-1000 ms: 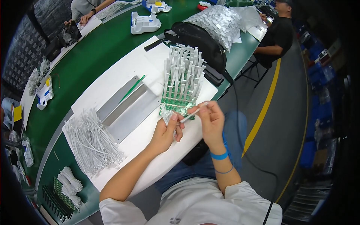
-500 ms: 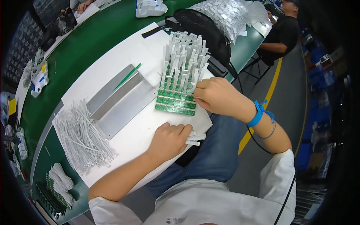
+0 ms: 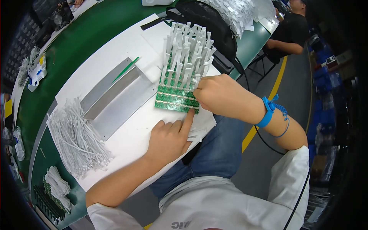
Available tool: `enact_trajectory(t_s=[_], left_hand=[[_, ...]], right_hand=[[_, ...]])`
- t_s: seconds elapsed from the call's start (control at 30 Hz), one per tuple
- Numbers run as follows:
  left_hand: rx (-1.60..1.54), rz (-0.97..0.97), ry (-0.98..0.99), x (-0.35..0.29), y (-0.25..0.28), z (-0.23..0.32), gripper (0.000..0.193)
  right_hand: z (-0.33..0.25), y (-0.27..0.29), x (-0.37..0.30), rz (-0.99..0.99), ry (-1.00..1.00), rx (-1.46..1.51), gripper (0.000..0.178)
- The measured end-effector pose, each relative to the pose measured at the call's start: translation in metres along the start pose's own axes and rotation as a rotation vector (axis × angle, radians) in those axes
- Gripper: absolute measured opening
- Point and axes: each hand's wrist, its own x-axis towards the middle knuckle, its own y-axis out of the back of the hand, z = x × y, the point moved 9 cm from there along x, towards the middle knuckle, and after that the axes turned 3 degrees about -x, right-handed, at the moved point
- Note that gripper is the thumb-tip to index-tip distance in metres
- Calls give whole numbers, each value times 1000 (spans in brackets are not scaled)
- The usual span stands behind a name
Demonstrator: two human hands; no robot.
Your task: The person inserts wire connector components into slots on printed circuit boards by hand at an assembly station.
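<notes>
A green circuit board panel [image 3: 168,104] lies on the white work surface, with upright white flat cables [image 3: 188,50] standing in its far rows. The near rows are bare of cables. At the panel's right edge, my right hand [image 3: 222,94] is closed in a pinch, a white cable end showing just above the fingers; the fingertips are hidden. My left hand [image 3: 168,138] stretches its index finger onto the panel's near right corner. Its other fingers are curled, and loose white flat cables [image 3: 194,137] stick out beside them.
Left of the panel sits a grey metal tray [image 3: 122,101] with a green stick [image 3: 125,69] on it. A bundle of white cables [image 3: 78,140] lies nearer left. Behind the panel are a black bag [image 3: 207,21] and a heap of white parts [image 3: 232,13]. Another person [image 3: 289,34] sits far right.
My left hand has moved up toward the panel, its index finger now stretched onto the near corner. My right hand stays pinched at the right edge. The whole view has shifted slightly.
</notes>
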Motion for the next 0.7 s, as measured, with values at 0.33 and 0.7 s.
enact_trajectory(t_s=[0.33, 0.7], left_hand=[[50, -7, -28, -4, -20, -16, 90], [-13, -13, 17, -7, -24, 4, 86]], right_hand=[[6, -41, 0, -88, -59, 51, 9], [12, -25, -14, -31, -69, 217, 7]])
